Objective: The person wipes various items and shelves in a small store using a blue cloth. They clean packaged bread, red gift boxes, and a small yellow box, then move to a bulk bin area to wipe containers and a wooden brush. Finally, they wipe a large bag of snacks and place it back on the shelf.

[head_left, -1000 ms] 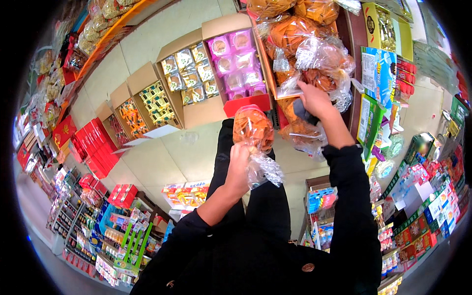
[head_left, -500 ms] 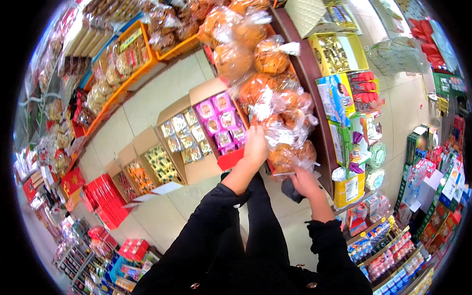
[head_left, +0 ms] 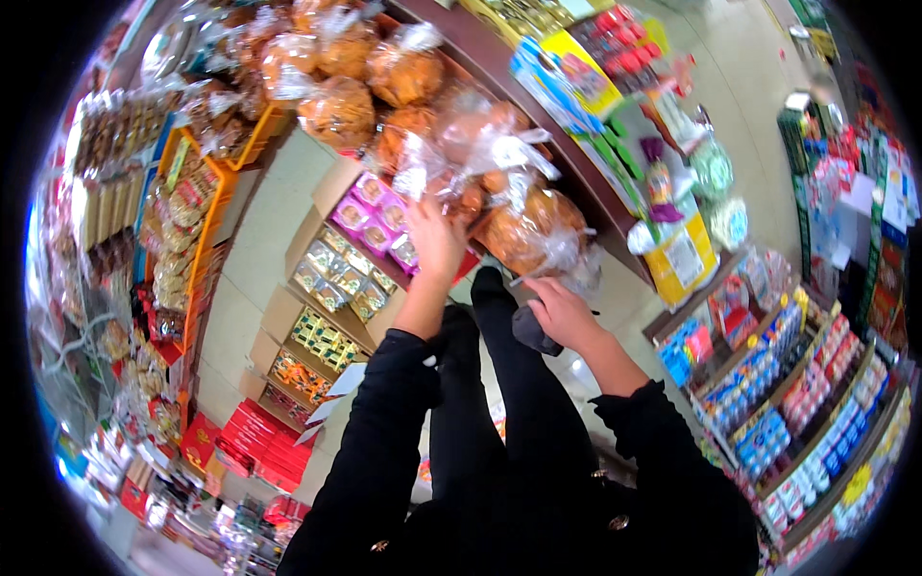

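Observation:
Clear plastic bags of round brown baked-looking food lie heaped in a long display in front of me. My left hand [head_left: 437, 240] is at the heap's near left side, fingers bent against the clear wrap of a bag [head_left: 427, 178]; their tips are partly hidden. Nearer me, my right hand [head_left: 565, 315] is closed round a dark grey, soft-looking bundle [head_left: 534, 331], whose kind I cannot make out. Just beyond that hand lies the nearest large bag of brown food [head_left: 538, 230], its loose plastic hanging over the edge.
Left of the heap stand open cartons of purple packets [head_left: 375, 213], clear-wrapped sweets [head_left: 327, 278] and green-yellow packets [head_left: 325, 336]. A dark brown ledge [head_left: 586, 197] with boxes runs along the right. Shelves of small bottles [head_left: 759, 451] stand at lower right; red boxes [head_left: 259, 442] at lower left.
The view has turned, shifting the display up and left. My left hand has moved to another spot along the bags; my right hand, still with the grey bundle, has drawn away from the nearest bag.

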`<state>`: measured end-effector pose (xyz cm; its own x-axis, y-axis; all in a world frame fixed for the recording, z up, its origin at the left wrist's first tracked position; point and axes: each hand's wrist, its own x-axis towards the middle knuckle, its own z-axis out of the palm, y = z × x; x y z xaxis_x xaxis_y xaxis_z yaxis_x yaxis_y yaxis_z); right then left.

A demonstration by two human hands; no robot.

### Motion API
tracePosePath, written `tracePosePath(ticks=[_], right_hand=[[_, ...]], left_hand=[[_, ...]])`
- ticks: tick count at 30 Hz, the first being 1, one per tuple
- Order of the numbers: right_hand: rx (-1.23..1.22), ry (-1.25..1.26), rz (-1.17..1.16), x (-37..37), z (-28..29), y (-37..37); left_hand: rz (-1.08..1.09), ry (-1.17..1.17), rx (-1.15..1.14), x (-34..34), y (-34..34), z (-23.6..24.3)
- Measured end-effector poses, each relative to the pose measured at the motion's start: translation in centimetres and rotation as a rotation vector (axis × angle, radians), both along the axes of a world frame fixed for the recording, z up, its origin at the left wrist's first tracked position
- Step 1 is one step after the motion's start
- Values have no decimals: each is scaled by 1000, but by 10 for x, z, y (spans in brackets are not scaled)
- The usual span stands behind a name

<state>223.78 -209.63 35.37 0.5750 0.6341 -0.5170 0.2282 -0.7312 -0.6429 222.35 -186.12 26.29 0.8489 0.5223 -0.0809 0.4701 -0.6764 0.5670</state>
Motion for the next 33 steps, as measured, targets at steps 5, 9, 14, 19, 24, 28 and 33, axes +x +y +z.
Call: tracePosePath(ticks=[5,9,14,19,24,28,33], right_hand=[[-134,164,37,-34,-8,-20],[-144,204,34,-52,-12,-33],[-147,190,-37,-61,-21,-47],[-96,150,-78,-62,-22,-51],[-109,161,-104,-70,-28,-57],[-140,205,-110,-83,-34,-61],[-326,186,-205,-80,-60,-77]], left_hand=[[192,208,-133,-6,1,-25],[217,244,-244,4,11,-48],[83,79,21,30,-3,-48],[325,186,-111,60,-10,-56],[204,-49,-118,37,1,-63],[133,-45,-295,40,8,-56],[109,-100,-299,21,11,-43]])
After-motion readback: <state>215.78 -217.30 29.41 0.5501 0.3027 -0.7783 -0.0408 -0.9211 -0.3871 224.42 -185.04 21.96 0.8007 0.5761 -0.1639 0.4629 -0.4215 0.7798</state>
